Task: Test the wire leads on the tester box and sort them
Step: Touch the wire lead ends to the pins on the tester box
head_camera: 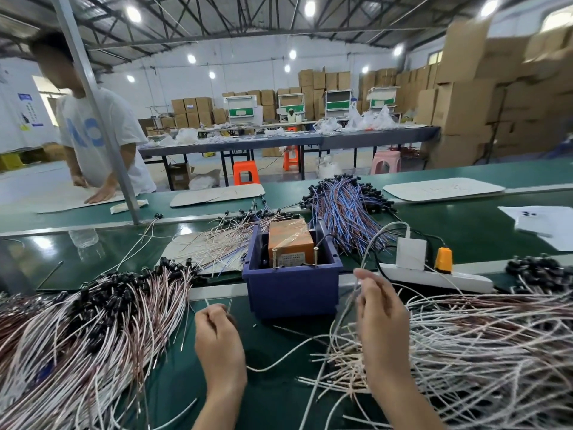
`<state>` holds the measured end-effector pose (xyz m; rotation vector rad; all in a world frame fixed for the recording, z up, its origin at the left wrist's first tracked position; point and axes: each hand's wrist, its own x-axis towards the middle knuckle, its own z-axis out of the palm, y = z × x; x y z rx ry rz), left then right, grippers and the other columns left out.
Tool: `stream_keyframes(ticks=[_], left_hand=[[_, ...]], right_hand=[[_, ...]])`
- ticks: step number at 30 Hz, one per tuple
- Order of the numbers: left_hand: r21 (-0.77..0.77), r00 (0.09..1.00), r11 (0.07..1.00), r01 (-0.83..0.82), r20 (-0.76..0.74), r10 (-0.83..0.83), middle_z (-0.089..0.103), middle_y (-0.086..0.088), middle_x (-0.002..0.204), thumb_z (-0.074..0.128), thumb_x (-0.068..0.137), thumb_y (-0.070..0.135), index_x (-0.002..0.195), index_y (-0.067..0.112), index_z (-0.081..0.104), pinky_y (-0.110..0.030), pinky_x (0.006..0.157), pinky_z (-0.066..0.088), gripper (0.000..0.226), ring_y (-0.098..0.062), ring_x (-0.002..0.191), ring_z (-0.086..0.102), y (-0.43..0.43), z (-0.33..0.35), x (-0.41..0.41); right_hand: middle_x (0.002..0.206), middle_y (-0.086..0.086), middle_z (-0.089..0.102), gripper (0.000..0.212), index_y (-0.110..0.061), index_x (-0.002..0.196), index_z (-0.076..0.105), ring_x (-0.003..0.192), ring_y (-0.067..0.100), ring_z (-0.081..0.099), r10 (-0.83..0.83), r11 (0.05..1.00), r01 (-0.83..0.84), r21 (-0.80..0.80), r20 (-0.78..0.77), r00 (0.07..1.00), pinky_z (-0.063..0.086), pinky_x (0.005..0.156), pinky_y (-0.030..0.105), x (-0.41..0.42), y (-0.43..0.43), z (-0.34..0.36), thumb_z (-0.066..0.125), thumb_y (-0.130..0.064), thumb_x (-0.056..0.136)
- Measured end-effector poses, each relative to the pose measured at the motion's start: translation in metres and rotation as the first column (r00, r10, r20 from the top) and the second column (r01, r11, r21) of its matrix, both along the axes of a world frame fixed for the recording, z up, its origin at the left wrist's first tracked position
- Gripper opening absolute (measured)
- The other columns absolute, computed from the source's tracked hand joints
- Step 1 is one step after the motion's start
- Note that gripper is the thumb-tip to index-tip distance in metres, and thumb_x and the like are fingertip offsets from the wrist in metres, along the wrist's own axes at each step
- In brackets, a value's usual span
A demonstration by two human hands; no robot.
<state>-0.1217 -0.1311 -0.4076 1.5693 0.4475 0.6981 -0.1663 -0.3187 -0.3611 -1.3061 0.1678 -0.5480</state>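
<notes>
While tester box [290,240] sits in blue bin [291,287], left hand [220,339], right hand [383,324] pinch wire leads [229,305].

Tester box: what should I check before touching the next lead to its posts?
1. Tester box sits in blue bin, both posts exposed: ok.
2. Left hand grips lead ends: ok.
3. Right hand pinches a white lead: ok.
4. Lead ends on posts: not ok, both hands short of the bin.
5. Tester powered: cannot tell; plugs sit in the power strip.
</notes>
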Motion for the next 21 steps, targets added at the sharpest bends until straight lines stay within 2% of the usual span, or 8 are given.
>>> stream_keyframes(ticks=[3, 6, 11, 16, 19, 21], left_hand=[[0.009, 0.999, 1.000, 0.028, -0.015, -0.028, 0.060, -0.010, 0.086, 0.038, 0.103, 0.028, 0.091, 0.021, 0.055, -0.048, 0.077, 0.044, 0.022, -0.032, 0.083, 0.055, 0.003, -0.003, 0.000], [0.045, 0.998, 0.998, 0.050, -0.030, -0.049, 0.057, -0.006, 0.085, 0.041, 0.102, 0.029, 0.098, 0.012, 0.057, -0.041, 0.074, 0.037, 0.024, -0.030, 0.084, 0.052, 0.005, -0.007, 0.002], [0.094, 0.995, 0.992, 0.087, -0.051, -0.083, 0.056, -0.014, 0.089, 0.041, 0.103, 0.028, 0.100, 0.004, 0.056, -0.041, 0.075, 0.035, 0.029, -0.031, 0.086, 0.050, 0.003, -0.007, 0.002], [0.127, 0.991, 0.985, 0.119, -0.080, -0.109, 0.055, -0.014, 0.087, 0.039, 0.103, 0.031, 0.102, 0.002, 0.055, -0.042, 0.074, 0.036, 0.033, -0.031, 0.084, 0.050, 0.000, -0.006, -0.002], [0.142, 0.988, 0.981, 0.135, -0.094, -0.122, 0.055, -0.013, 0.083, 0.038, 0.103, 0.032, 0.100, 0.003, 0.055, -0.044, 0.073, 0.037, 0.034, -0.033, 0.083, 0.051, -0.001, -0.005, -0.003], [0.142, 0.988, 0.980, 0.137, -0.094, -0.125, 0.056, -0.014, 0.084, 0.038, 0.103, 0.032, 0.100, 0.003, 0.055, -0.045, 0.074, 0.037, 0.034, -0.033, 0.083, 0.052, -0.002, -0.005, -0.003]], right_hand=[[0.049, -0.012, 0.037, 0.024, -0.023, 0.100, 0.070, 0.038, 0.004, 0.024, -0.049, 0.993, 0.046, 0.110, 0.022, 0.999, 0.022, 0.034, 0.017, 0.000, -0.041, 0.028, 0.047, -0.018, 0.103], [0.047, -0.011, 0.034, 0.022, -0.020, 0.098, 0.070, 0.037, 0.004, 0.022, -0.135, 0.976, 0.130, 0.172, 0.017, 0.991, 0.018, 0.032, 0.017, 0.001, -0.100, 0.054, 0.048, -0.019, 0.101], [0.048, -0.010, 0.036, 0.021, -0.022, 0.096, 0.067, 0.036, 0.005, 0.024, -0.255, 0.963, 0.258, 0.071, -0.051, 0.966, 0.020, 0.032, 0.018, -0.003, -0.198, 0.076, 0.046, -0.022, 0.098], [0.042, -0.012, 0.043, 0.024, -0.020, 0.096, 0.069, 0.030, 0.003, 0.027, -0.415, 0.908, 0.398, -0.129, -0.160, 0.896, 0.020, 0.032, 0.016, -0.006, -0.264, 0.079, 0.045, -0.019, 0.096], [0.066, 0.001, 0.057, 0.030, -0.011, 0.111, 0.070, 0.044, 0.008, 0.042, -0.482, 0.861, 0.423, -0.283, -0.187, 0.856, 0.032, 0.043, 0.024, -0.007, -0.283, 0.077, 0.044, -0.019, 0.098], [0.096, 0.011, 0.068, 0.034, -0.011, 0.117, 0.069, 0.074, 0.019, 0.057, -0.544, 0.792, 0.428, -0.435, -0.187, 0.818, 0.047, 0.063, 0.034, -0.007, -0.286, 0.073, 0.044, -0.026, 0.099]])
